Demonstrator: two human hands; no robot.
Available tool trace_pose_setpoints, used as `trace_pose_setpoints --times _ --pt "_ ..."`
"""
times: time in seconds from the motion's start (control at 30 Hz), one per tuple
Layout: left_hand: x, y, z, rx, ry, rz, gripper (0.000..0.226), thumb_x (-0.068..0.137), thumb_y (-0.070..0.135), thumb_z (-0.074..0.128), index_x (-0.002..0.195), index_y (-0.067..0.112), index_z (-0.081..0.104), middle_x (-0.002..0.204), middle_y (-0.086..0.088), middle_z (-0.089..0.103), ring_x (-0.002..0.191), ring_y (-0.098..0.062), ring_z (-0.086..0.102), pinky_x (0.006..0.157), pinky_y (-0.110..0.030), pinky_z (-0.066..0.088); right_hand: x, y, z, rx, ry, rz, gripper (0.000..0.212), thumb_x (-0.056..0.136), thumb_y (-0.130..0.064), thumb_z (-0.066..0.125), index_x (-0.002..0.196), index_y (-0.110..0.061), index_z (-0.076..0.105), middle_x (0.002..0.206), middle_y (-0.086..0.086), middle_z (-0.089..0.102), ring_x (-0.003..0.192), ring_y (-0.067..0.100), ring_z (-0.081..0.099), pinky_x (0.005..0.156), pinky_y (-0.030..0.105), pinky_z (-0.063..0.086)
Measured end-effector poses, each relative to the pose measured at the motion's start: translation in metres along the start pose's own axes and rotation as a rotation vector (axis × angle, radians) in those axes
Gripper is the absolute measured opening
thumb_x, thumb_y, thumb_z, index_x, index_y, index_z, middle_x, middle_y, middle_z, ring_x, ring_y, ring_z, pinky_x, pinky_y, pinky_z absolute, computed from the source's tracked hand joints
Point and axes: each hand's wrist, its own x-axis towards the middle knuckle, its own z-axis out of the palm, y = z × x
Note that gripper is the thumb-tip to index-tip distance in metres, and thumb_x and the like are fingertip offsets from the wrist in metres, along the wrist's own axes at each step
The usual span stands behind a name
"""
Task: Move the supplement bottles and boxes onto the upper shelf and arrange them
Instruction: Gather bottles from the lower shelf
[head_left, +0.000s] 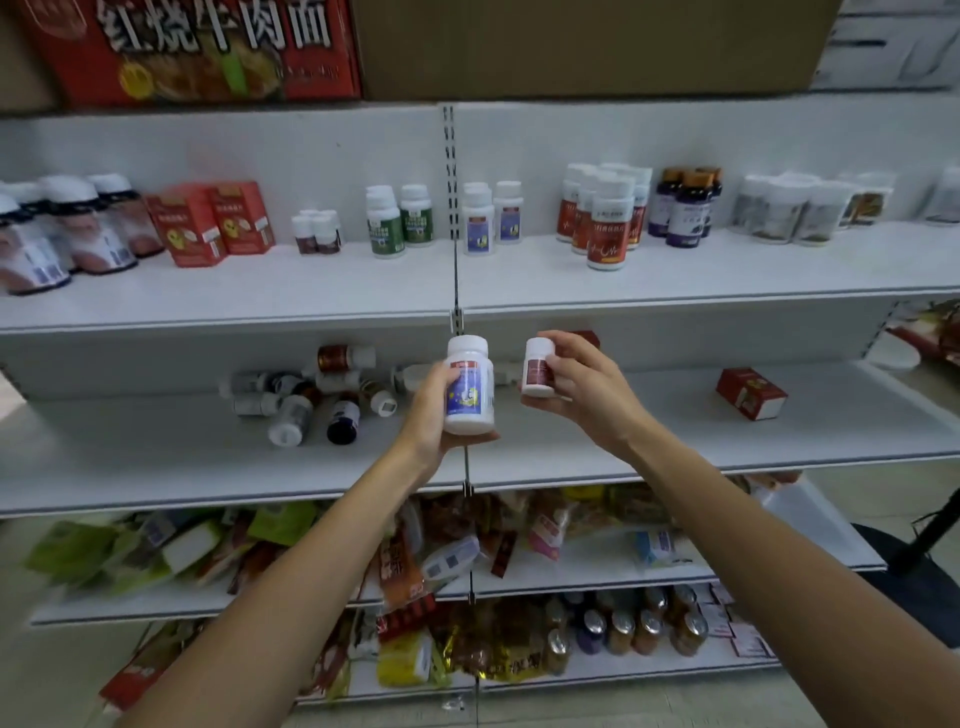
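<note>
Head view is showing the left hand (434, 415) gripping a white blue-label bottle (469, 387) upright, fingers curling round its side and base. The right hand (587, 389) is pinching a smaller dark-red-label bottle (540, 366) between thumb and fingers. Both bottles are hovering in front of the middle shelf (623, 447). Behind them a heap of bottles (311, 395) is lying tipped over on that shelf, with a red box (751, 393) well to the right. Above, matching bottles (485, 218) and red boxes (213, 223) are standing grouped on the upper shelf (311, 296).
</note>
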Motion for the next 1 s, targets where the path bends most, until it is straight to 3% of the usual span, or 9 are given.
trace_pose_setpoints --times 0.1,0.2,0.43,0.6,0.8,0.93,1.0 --pt "0.001 0.012 0.011 0.132 -0.015 0.126 0.008 0.092 0.021 0.052 0.099 0.017 0.051 0.089 -0.008 0.055 0.076 -0.022 0.056 0.057 -0.033 0.056 -0.001 -0.021 0.003 -0.009 0.001 -0.051 0.019 0.098 -0.010 0.044 0.108 -0.013 0.060 0.095 0.011 0.057 0.081 0.023 0.063 0.071 0.035 0.059" --pt "0.004 0.023 0.019 0.284 -0.014 0.271 0.025 0.083 0.008 0.067 0.097 0.022 0.052 0.086 -0.008 0.059 0.077 -0.023 0.057 0.064 -0.035 0.054 0.006 -0.041 0.004 0.007 -0.027 -0.060 0.022 0.100 -0.015 0.040 0.105 -0.017 0.062 0.095 0.013 0.059 0.084 0.024 0.062 0.071 0.034 0.059" --pt "0.014 0.047 0.009 0.345 0.145 0.382 0.032 0.081 0.005 0.069 0.104 0.015 0.049 0.082 -0.001 0.056 0.073 -0.015 0.056 0.064 -0.024 0.049 0.044 -0.048 0.029 -0.102 -0.100 -0.110 0.028 0.100 -0.009 0.040 0.120 -0.018 0.058 0.088 0.005 0.065 0.075 0.017 0.067 0.079 0.038 0.058" --pt "0.018 0.065 -0.022 0.364 0.191 0.459 0.037 0.077 0.002 0.071 0.105 0.013 0.049 0.081 0.001 0.056 0.069 -0.008 0.054 0.059 -0.014 0.048 0.072 -0.042 0.061 -0.144 -0.158 -0.131 0.025 0.099 -0.009 0.042 0.116 -0.019 0.057 0.095 0.014 0.063 0.081 0.023 0.066 0.074 0.034 0.059" --pt "0.028 0.093 -0.085 0.442 0.288 0.533 0.046 0.074 0.003 0.074 0.108 0.017 0.047 0.088 0.003 0.057 0.073 -0.005 0.056 0.061 -0.011 0.047 0.119 -0.033 0.122 -0.246 -0.221 -0.185 0.030 0.092 -0.002 0.054 0.116 -0.019 0.053 0.098 0.015 0.060 0.084 0.025 0.065 0.080 0.035 0.058" --pt "0.049 0.120 -0.136 0.472 0.368 0.551 0.043 0.071 0.008 0.079 0.096 0.026 0.050 0.085 0.004 0.060 0.074 -0.011 0.058 0.074 -0.027 0.052 0.153 -0.013 0.168 -0.595 -0.214 -0.341 0.034 0.085 -0.006 0.062 0.113 -0.024 0.054 0.103 0.007 0.060 0.083 0.017 0.063 0.073 0.018 0.051" --pt "0.059 0.135 -0.161 0.483 0.377 0.538 0.043 0.067 0.012 0.080 0.093 0.030 0.051 0.086 0.003 0.061 0.077 -0.014 0.059 0.078 -0.038 0.054 0.173 -0.005 0.190 -0.747 -0.166 -0.393 0.034 0.083 -0.009 0.064 0.113 -0.021 0.055 0.100 0.000 0.061 0.087 0.015 0.061 0.069 0.017 0.045"
